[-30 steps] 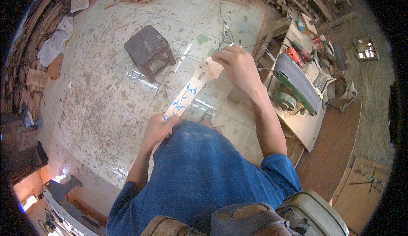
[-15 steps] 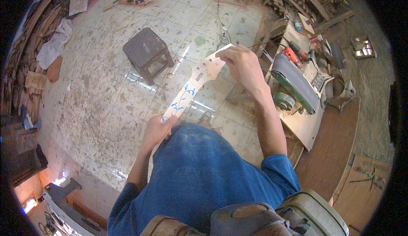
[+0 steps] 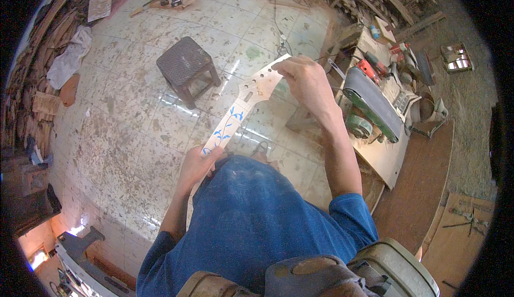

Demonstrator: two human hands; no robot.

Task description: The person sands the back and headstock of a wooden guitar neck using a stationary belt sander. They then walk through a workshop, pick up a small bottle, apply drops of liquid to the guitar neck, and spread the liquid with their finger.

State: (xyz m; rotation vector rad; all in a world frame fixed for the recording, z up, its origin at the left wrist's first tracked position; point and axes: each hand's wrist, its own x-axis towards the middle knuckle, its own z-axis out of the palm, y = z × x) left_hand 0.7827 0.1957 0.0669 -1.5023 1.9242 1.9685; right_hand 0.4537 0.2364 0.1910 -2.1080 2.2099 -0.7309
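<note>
A pale wooden guitar neck [image 3: 233,119] slants across in front of me, its headstock up and to the right. Blue vine shapes run along its face, and several round holes and a slot pierce the headstock. My left hand [image 3: 199,163] is closed around the lower part of the neck near my blue shirt. At the headstock's far tip, my right hand [image 3: 303,78] pinches the edge between thumb and fingers. The neck's lower end is hidden by my left hand and shirt.
A dark woven-top stool [image 3: 184,60] stands ahead on the stained tile floor [image 3: 128,142]. To the right, a workbench [image 3: 388,160] bears a green belt sander [image 3: 372,104] and red power tools [image 3: 368,70]. Stacked wood [image 3: 32,56] lines the left, and a cable [image 3: 277,21] crosses the floor.
The guitar neck has turned slightly, so more of the headstock face and its holes show. Both hands keep their hold.
</note>
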